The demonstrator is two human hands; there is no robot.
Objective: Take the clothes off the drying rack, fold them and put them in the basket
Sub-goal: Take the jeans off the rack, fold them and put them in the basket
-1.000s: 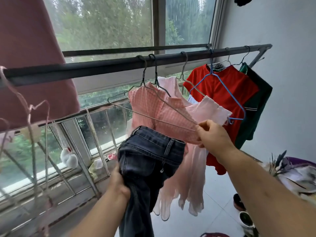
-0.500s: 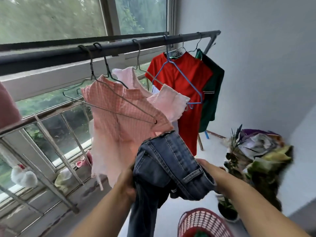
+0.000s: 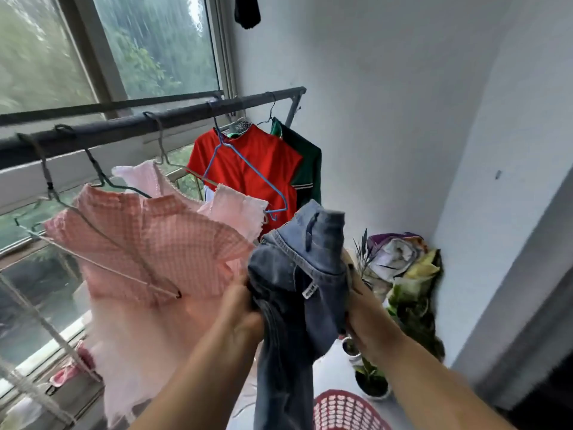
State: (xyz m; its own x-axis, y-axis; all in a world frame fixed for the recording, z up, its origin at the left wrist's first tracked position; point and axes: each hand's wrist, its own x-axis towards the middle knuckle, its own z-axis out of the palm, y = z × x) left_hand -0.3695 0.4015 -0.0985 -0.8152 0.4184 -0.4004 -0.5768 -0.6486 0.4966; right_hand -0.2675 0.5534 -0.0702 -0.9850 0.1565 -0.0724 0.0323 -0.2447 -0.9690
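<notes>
Left hand [image 3: 240,308] and right hand [image 3: 364,311] both grip the jeans [image 3: 297,274], now lifted higher than before, waistband upright.

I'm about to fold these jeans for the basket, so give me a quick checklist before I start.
1. The jeans are off the drying rack: ok.
2. Grip: ok, left hand and right hand both hold the waistband.
3. Flattened for folding: not ok, bunched.
4. The red basket is nearby: ok, on the floor below.
5. Room in it: cannot tell, only its rim shows.
6. Rack emptied: not ok, pink checked top and red shirt hang there.
</notes>
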